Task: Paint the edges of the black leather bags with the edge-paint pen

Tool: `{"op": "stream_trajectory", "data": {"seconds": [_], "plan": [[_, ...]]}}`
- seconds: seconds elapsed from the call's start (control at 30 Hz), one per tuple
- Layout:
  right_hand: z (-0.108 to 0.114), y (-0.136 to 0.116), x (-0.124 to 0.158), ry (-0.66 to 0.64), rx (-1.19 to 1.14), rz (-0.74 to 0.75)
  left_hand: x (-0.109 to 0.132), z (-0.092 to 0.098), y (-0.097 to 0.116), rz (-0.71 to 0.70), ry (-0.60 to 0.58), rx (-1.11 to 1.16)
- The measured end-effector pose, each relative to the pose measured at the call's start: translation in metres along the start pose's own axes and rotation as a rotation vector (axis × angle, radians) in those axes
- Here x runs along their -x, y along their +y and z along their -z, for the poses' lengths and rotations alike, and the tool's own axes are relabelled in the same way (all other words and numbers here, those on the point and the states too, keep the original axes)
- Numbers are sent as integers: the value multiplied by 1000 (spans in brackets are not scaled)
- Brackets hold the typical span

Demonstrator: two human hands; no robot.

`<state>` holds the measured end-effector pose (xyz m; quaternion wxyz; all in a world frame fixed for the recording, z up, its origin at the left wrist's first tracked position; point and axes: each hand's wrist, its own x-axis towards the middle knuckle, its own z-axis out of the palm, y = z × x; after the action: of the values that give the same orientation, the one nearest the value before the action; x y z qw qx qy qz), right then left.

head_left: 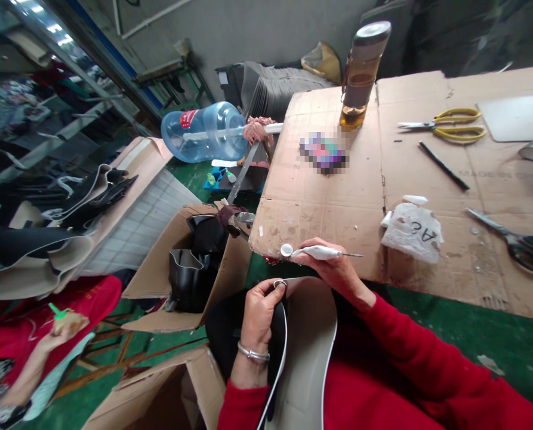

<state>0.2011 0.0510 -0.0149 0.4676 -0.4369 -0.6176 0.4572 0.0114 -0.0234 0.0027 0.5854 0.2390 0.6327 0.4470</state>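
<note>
Curved black-and-beige sheeting (308, 340) lies nearest you; your left hand (258, 313) pinches its far edge. Your right hand (334, 270) grips a slim white metal-tipped tool (323, 253) at the brown cardboard tabletop (324, 206)'s near edge.

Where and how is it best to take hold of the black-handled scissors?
Probably by the black handles, from the near right side: the scissors lie flat, handles towards the right, blades pointing left and away.
</note>
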Motion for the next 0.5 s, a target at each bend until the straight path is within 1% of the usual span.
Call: {"op": "stream_trajectory", "data": {"seconds": [0.17, 0.27, 0.33, 0.4, 0.47, 0.5], "plan": [[1, 1, 0, 20, -76, -30, -3, 1, -6, 3, -19, 25], [6, 1, -1, 29, -147, -32, -4, 1, -7, 10, -35, 25], [12, 0, -2, -40, -238, -64, -3, 1, -6, 25, -43, 22], [17, -2, -2, -156, -327, -108, -2, 0, -2, 43, -47, 21], [21, -3, -2, -252, -370, -119, -1, -1, 2, 46, -57, 20], [22, -4, -2, -276, -376, -112, 0, -1, 3, 44, -65, 19]]}}
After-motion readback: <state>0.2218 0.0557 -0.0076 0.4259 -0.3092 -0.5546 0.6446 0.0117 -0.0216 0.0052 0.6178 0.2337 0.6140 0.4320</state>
